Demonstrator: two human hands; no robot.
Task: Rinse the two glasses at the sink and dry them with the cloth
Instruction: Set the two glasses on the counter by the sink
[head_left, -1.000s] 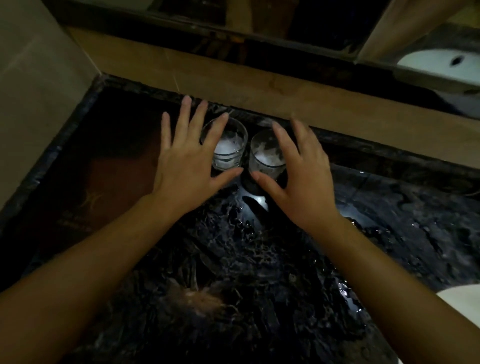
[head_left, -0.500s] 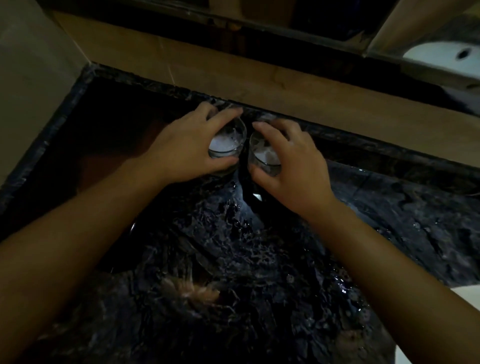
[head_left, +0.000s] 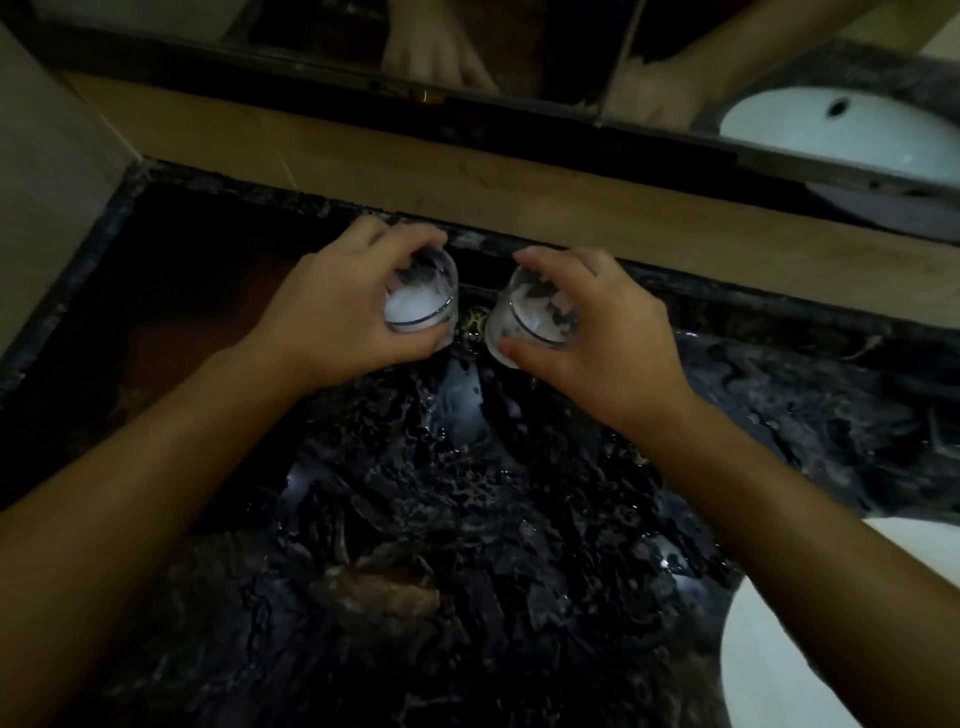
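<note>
From the head view we see our left hand (head_left: 332, 312) curled round the left glass (head_left: 421, 299) and our right hand (head_left: 597, 332) gripping the right glass (head_left: 535, 314), both tilted toward us over the far side of the dark marble counter (head_left: 467, 545); the white sink (head_left: 831, 639) sits near right.

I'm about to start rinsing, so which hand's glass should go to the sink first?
Right hand: its glass is nearer the white sink at right; the left hand would cross over.

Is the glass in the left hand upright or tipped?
Tipped. The left glass, gripped by the left hand, shows its rim turned toward the camera, not level.
</note>
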